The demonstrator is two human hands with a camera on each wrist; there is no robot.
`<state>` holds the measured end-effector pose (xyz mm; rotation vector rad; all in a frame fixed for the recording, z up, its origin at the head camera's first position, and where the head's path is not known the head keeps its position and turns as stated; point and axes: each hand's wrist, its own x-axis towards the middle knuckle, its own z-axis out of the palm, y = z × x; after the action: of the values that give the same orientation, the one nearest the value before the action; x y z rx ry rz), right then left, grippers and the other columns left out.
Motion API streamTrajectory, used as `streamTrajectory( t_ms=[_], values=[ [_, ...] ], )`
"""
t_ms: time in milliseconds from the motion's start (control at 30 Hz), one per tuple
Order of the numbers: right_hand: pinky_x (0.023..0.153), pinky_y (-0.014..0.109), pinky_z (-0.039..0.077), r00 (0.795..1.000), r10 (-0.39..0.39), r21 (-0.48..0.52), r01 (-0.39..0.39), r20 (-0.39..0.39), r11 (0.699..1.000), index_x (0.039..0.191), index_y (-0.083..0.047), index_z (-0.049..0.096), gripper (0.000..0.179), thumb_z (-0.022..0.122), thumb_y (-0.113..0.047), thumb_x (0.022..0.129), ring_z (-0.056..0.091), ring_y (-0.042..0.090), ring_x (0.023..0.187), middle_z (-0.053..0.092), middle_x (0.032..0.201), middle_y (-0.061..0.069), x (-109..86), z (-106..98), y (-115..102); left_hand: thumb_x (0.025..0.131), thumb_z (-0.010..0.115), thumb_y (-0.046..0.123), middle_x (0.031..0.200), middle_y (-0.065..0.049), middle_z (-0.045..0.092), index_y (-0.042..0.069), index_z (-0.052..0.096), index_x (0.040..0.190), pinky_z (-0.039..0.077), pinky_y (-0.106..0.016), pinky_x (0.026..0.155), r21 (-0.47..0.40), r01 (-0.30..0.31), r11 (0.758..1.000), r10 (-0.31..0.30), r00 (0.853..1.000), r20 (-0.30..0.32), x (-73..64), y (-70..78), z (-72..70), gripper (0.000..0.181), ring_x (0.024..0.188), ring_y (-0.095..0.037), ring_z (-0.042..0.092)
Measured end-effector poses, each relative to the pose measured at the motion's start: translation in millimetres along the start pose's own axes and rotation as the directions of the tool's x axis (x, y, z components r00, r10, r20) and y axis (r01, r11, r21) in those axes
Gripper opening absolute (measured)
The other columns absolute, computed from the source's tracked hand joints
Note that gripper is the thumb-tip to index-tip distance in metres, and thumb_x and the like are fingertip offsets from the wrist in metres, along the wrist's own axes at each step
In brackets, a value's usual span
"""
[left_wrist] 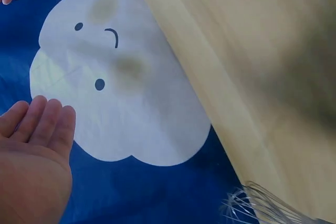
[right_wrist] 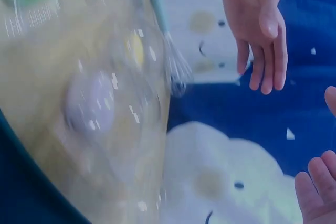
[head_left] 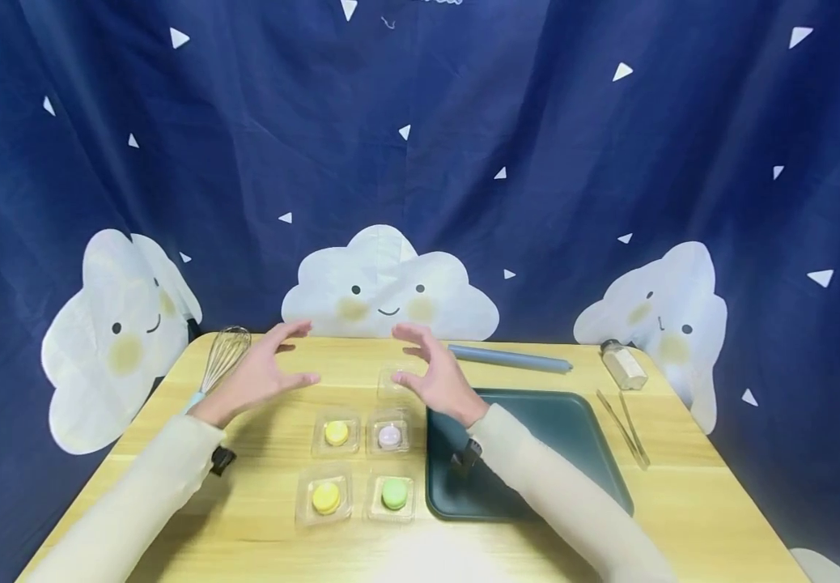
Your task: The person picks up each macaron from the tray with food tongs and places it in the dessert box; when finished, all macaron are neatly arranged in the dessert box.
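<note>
My left hand (head_left: 260,376) hovers over the table's left half, holding nothing, thumb apart from loosely bent fingers. Facing it across a gap, my right hand (head_left: 445,380) is likewise raised and holds nothing. Below and between them, macarons sit in clear plastic boxes: a yellow macaron (head_left: 336,433), a lilac macaron (head_left: 389,437), another yellow macaron (head_left: 326,498) and a green macaron (head_left: 394,493). A further clear box (head_left: 389,384) is partly hidden behind the right fingers; its content cannot be made out. A whisk (head_left: 227,354) lies beside the left hand.
A dark green tray (head_left: 558,429) lies under my right forearm. Behind it rests a grey-blue rod (head_left: 511,359). Toward the right edge are a black-capped bottle (head_left: 624,367) and metal tongs (head_left: 627,433). A blue curtain (head_left: 405,178) with clouds hangs behind the wooden table (head_left: 245,518).
</note>
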<state>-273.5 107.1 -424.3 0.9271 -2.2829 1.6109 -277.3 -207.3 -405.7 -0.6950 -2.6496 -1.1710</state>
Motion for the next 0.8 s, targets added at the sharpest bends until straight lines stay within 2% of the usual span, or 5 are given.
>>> streamTrajectory(
  t_ms=[133, 200, 467, 633, 800],
  values=[
    [0.117, 0.041, 0.047, 0.998, 0.053, -0.009, -0.053, -0.031, 0.999, 0.15, -0.013, 0.042, 0.072, 0.076, -0.002, 0.088, 0.05, 0.028, 0.142, 0.049, 0.154, 0.008, 8.8, -13.4, 9.5, 0.08, 0.087, 0.036, 0.159, -0.015, 0.041, 0.014, 0.033, 0.158, 0.039, -0.056, 0.118, -0.03, 0.059, 0.998, -0.057, 0.996, 0.063, 25.8, 0.0, 3.0, 0.097, 0.141, -0.041, 0.045],
    [0.118, 0.042, 0.045, 0.996, 0.078, -0.014, -0.079, -0.046, 0.997, 0.151, -0.011, 0.041, 0.073, 0.076, -0.002, 0.088, 0.049, 0.03, 0.143, 0.048, 0.156, 0.007, 12.7, -18.4, 16.6, 0.079, 0.087, 0.038, 0.162, -0.015, 0.037, 0.014, 0.031, 0.159, 0.038, -0.057, 0.119, -0.027, 0.075, 0.997, -0.072, 0.993, 0.09, 37.2, -0.9, 7.7, 0.1, 0.142, -0.044, 0.044],
    [0.12, 0.049, 0.042, 0.987, 0.149, -0.015, -0.15, -0.065, 0.989, 0.155, -0.005, 0.036, 0.08, 0.078, -0.003, 0.086, 0.043, 0.037, 0.146, 0.042, 0.16, 0.013, 20.4, -33.0, 51.7, 0.079, 0.086, 0.033, 0.164, -0.02, 0.031, 0.002, 0.026, 0.158, 0.034, -0.059, 0.122, -0.018, 0.101, 0.995, -0.095, 0.974, 0.206, 74.4, -11.9, 38.6, 0.104, 0.146, -0.047, 0.037],
    [0.123, 0.048, 0.038, 0.975, 0.218, -0.046, -0.22, -0.044, 0.974, 0.155, -0.003, 0.035, 0.079, 0.076, -0.002, 0.087, 0.04, 0.034, 0.149, 0.04, 0.161, 0.018, 22.1, -36.2, 63.8, 0.078, 0.086, 0.03, 0.164, -0.02, 0.032, 0.001, 0.025, 0.159, 0.03, -0.056, 0.125, 0.012, 0.115, 0.993, -0.113, 0.951, 0.287, 90.2, -16.8, 57.8, 0.105, 0.15, -0.041, 0.035],
    [0.123, 0.05, 0.038, 0.944, 0.328, -0.095, -0.324, 0.027, 0.941, 0.156, -0.003, 0.032, 0.081, 0.076, -0.005, 0.088, 0.041, 0.037, 0.147, 0.041, 0.16, 0.017, 19.1, -32.8, 81.5, 0.078, 0.085, 0.026, 0.164, -0.022, 0.032, -0.002, 0.025, 0.158, 0.027, -0.054, 0.127, 0.066, 0.115, 0.991, -0.131, 0.926, 0.355, 96.1, -13.5, 74.6, 0.104, 0.151, -0.041, 0.034]
  ],
)
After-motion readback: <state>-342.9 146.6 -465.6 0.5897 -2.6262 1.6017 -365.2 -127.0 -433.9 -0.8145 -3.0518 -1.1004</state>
